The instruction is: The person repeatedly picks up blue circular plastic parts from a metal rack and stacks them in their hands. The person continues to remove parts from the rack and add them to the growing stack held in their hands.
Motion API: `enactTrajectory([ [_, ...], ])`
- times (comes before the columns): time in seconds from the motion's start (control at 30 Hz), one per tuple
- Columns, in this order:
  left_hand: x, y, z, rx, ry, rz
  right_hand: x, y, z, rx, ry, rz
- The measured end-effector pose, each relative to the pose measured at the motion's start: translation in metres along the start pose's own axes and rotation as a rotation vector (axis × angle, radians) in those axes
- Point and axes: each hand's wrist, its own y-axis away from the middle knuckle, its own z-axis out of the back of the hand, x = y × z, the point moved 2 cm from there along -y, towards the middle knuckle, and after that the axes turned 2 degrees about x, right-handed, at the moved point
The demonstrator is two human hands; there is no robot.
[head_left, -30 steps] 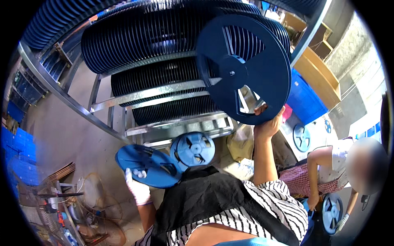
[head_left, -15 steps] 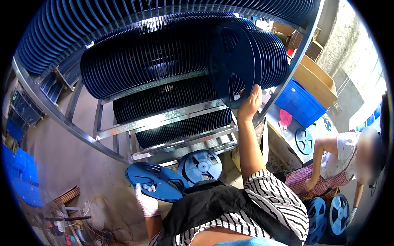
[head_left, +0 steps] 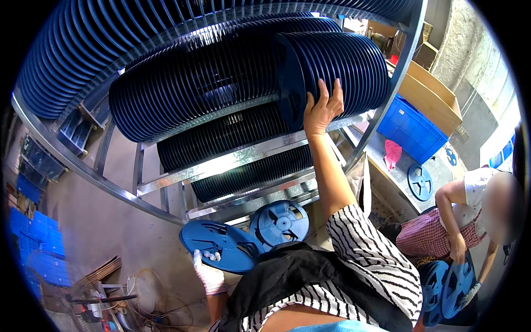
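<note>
Head view: right hand (head_left: 322, 108) touches reel row (head_left: 337, 66), left hand (head_left: 209, 272) holds one reel (head_left: 218, 246)

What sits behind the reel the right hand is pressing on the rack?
Behind that reel a packed row of blue reels stands on edge on the rack. The right hand presses the reel against them. The row's far end is hidden.

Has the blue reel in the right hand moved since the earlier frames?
Yes. The blue reel under the right hand went from facing the camera, turned edge-on against the row on the metal rack.
</note>
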Motion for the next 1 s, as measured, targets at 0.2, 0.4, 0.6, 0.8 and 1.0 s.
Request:
enactTrajectory([
  [0.2, 0.007, 0.011, 0.004, -0.015, 0.025, -0.005, -0.016, 0.011, 0.001, 0.163, -0.041, 0.027],
  [0.4, 0.016, 0.036, -0.011, 0.004, 0.005, -0.069, -0.030, 0.034, 0.020, 0.223, -0.150, 0.066],
  [0.6, 0.014, 0.063, -0.018, 0.235, 0.003, -0.126, -0.019, 0.113, 0.110, 0.528, -0.494, 0.167],
  [0.8, -0.012, 0.105, -0.064, 0.270, 0.134, -0.084, 0.005, 0.217, 0.220, 1.525, -1.024, 0.532],
  [1.0, -0.017, 0.116, -0.095, 0.482, 0.309, -0.020, -0.006, 0.178, 0.230, 1.212, -0.948, 0.810],
])
